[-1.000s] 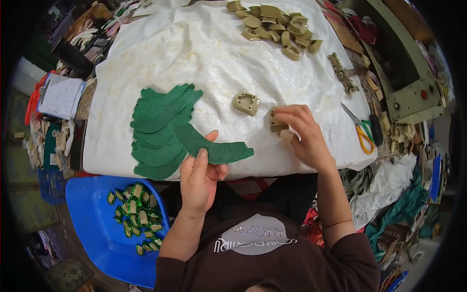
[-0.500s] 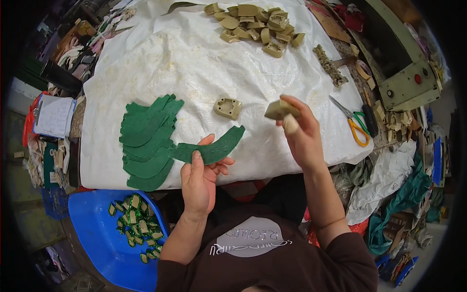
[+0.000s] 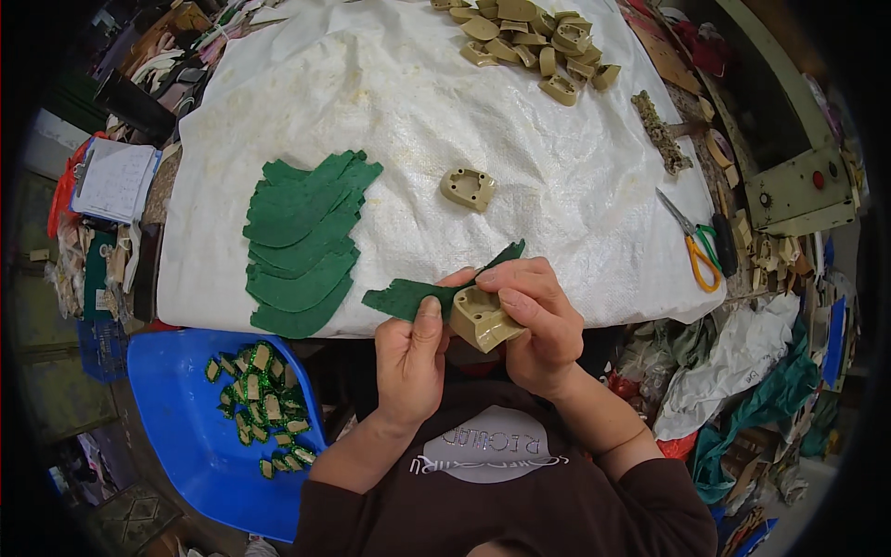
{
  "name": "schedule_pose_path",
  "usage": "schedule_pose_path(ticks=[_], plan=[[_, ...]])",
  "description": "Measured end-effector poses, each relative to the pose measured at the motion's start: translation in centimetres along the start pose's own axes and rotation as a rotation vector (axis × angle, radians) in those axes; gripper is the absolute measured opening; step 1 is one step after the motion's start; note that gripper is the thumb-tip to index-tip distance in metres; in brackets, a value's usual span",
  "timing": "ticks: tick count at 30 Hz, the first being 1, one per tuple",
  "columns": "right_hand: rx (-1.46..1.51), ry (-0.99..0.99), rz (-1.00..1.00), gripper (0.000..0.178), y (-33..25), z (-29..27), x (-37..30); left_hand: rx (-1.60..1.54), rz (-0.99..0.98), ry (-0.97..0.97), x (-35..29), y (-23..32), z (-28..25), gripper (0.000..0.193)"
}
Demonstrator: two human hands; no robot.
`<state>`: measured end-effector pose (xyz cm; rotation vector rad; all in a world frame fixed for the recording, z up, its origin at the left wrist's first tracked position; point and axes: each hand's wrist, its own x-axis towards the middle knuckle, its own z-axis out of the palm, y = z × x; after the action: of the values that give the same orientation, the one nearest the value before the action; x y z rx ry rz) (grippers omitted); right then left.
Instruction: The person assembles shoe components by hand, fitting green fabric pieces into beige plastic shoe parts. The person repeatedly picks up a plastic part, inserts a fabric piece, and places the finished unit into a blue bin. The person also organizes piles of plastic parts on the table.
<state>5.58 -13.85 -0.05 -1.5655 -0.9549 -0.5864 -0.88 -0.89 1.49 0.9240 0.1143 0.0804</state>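
Observation:
My left hand (image 3: 416,357) pinches a curved strip of green fabric (image 3: 406,299) between thumb and fingers, close to the table's front edge. My right hand (image 3: 541,330) grips a tan plastic shoe heel (image 3: 484,320), its hollow side turned up. The heel lies against the strip's middle, and the strip's far end pokes out behind my right fingers. Another heel (image 3: 467,188) rests alone on the white sheet, hollow side up. To the left, several more green strips lie in an overlapping stack (image 3: 302,243).
A pile of tan heels (image 3: 543,42) lies at the far side of the white-covered table (image 3: 371,121). Scissors (image 3: 698,251) with orange and green handles lie at the right edge. Below left, a blue basin (image 3: 176,446) holds several sparkly green-edged pieces (image 3: 264,390). A clipboard (image 3: 116,179) is further left.
My right hand has brought the heel down and left to meet the green strip. The left hand has shifted slightly right, and the whole view has moved a little.

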Motion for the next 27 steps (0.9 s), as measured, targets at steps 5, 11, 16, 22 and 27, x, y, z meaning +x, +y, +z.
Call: schedule_pose_path(ticks=[5,11,16,22,27], plan=[[-0.061,-0.025,-0.008,0.045,-0.1,-0.2,0.0,0.21,0.031,0.027,-0.5,0.1,0.4,0.039],[-0.274,-0.042,-0.044,0.047,-0.1,0.0,0.1,0.496,0.25,0.0,-0.8,-0.6,0.1,0.042],[-0.265,-0.05,-0.043,0.042,0.8,-0.5,-0.3,0.724,0.395,0.093,-0.1,1.3,0.7,0.029],[-0.455,-0.433,0.101,0.034,-2.3,-2.2,2.0,0.966,0.363,0.192,-0.8,1.3,-0.3,0.022],[-0.449,-0.579,0.234,0.03,-2.3,-2.5,2.0,1.011,0.432,0.181,-0.6,0.1,0.1,0.02]])
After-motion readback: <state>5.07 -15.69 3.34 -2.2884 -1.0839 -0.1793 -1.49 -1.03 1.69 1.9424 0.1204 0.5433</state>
